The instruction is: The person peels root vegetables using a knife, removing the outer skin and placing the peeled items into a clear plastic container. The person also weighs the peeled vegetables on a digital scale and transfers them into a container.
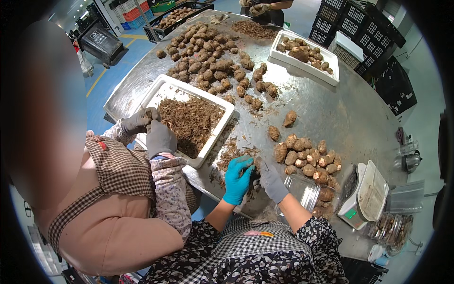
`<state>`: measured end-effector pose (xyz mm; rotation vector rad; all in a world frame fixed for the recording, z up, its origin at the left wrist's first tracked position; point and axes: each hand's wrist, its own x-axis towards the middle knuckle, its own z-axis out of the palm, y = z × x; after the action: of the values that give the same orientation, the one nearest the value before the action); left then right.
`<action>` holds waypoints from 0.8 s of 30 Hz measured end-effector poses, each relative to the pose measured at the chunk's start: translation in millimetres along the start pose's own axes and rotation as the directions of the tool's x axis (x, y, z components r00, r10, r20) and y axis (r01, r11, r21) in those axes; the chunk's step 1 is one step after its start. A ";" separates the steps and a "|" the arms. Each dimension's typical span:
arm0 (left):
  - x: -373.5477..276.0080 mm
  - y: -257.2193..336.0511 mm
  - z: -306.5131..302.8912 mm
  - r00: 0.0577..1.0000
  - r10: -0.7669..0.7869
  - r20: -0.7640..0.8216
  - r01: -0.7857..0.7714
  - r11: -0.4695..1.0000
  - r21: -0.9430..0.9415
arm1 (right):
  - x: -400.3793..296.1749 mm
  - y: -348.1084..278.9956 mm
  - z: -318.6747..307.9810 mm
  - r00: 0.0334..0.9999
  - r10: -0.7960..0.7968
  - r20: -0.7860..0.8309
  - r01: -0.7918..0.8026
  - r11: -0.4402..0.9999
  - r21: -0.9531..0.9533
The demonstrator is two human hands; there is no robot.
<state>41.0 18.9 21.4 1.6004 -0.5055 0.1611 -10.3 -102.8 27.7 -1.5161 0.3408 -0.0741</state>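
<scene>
My left hand [238,180], in a teal glove, is curled at the near table edge around a brown taro corm [257,164], mostly hidden by my fingers. Close beside it, my right hand [273,181] wears a grey knit glove; a thin dark blade, likely a small knife, shows at its fingers. Fibrous brown peelings [230,154] lie under and beyond my left hand. To the right of my hands is a heap of trimmed taro corms [301,156], some with pale cut ends. A clear plastic container [301,191] with corms in it lies by my right forearm.
A co-worker's gloved hands [159,138] work over a white tray [212,151] of peelings at left. Many unpeeled taros [202,53] cover the far table. Another white tray [333,80] holds corms. A weighing scale [369,198] and packed clear containers [390,230] stand right.
</scene>
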 end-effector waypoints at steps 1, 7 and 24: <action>1.6 -0.4 2.3 0.998 -0.058 -0.006 0.057 0.996 -0.067 | -3.6 2.7 2.2 0.992 -0.127 -0.015 0.125 0.990 -0.070; 28.9 -26.0 -6.1 0.825 -0.551 -0.124 0.487 0.806 -0.336 | -3.4 -31.0 10.6 0.999 0.006 0.048 0.000 0.992 -0.126; -7.6 -5.0 0.7 0.557 -0.637 0.533 0.721 0.051 -0.691 | 11.8 -41.9 5.4 0.860 -0.511 0.012 0.403 0.664 -0.629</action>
<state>36.2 20.0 13.8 0.5985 0.2235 -0.8443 9.2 -103.3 67.0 -2.2402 0.0948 -0.5464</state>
